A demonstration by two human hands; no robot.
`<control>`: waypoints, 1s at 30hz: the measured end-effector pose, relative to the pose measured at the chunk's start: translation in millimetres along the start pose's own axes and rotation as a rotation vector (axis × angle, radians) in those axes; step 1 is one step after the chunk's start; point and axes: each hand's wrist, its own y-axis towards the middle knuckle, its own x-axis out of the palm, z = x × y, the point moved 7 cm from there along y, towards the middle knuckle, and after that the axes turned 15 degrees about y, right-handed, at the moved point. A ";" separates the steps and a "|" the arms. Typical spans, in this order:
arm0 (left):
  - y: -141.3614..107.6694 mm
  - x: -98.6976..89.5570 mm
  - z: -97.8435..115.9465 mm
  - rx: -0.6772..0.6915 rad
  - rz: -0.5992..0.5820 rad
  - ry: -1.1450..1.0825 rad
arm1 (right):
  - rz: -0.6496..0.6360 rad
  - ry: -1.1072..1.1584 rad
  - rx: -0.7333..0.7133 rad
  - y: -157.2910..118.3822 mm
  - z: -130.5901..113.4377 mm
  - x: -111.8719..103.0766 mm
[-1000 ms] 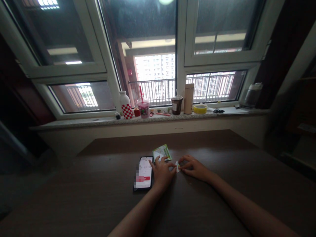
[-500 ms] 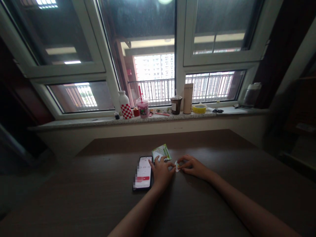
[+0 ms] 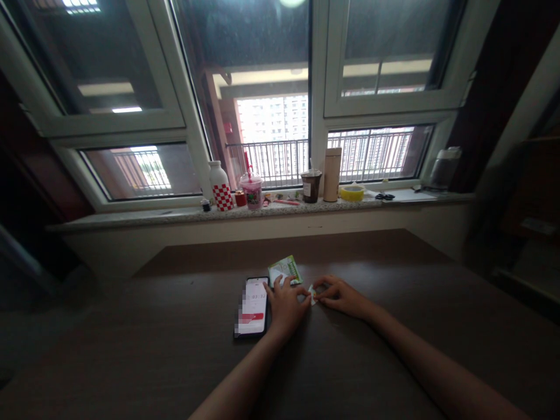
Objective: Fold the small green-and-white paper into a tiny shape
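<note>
Between my hands, low over the brown table (image 3: pixel 175 303), is a small white piece (image 3: pixel 312 294) with a bit of yellow and orange on it. My left hand (image 3: pixel 287 306) pinches its left edge between thumb and forefinger, the other fingers spread over the lower edge of a green and white packet (image 3: pixel 286 269). From the right, my right hand (image 3: pixel 339 296) grips the piece with its fingertips. A phone (image 3: pixel 254 306) with a lit screen showing digits and a red bar lies just left of my left hand.
Along the stone windowsill (image 3: pixel 175 219) stand a checkered bottle (image 3: pixel 222 189), a pink cup (image 3: pixel 251 191), a dark drink cup (image 3: pixel 311 186) and a tan flask (image 3: pixel 332 175). Yellow tape (image 3: pixel 352 193), black scissors (image 3: pixel 385 197) and a clear container (image 3: pixel 445 169) are further right.
</note>
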 end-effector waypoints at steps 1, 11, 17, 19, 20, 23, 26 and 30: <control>0.5 0.4 0.2 0.000 -0.001 -0.001 | -0.001 0.003 -0.003 0.2 0.8 0.3; 4.0 0.0 2.2 -0.009 -0.023 0.006 | 0.024 0.059 -0.012 6.5 9.2 -1.2; 5.7 -3.1 3.8 -0.007 -0.044 -0.005 | 0.037 0.069 0.002 8.8 11.1 -0.7; 6.3 -3.1 3.7 -0.009 -0.052 -0.008 | 0.090 0.079 0.030 9.7 15.1 -2.1; 6.5 -3.1 3.7 -0.009 -0.052 -0.009 | 0.128 0.083 0.047 10.1 17.7 -3.4; 7.0 -3.3 3.9 -0.002 -0.042 -0.014 | 0.224 0.083 0.088 11.9 24.4 -5.9; 7.0 -2.4 3.9 -0.002 -0.047 -0.018 | 0.253 0.064 0.093 14.5 26.2 -4.9; 6.5 -2.5 4.2 -0.001 -0.048 -0.028 | 0.252 0.023 0.087 15.7 23.5 -3.0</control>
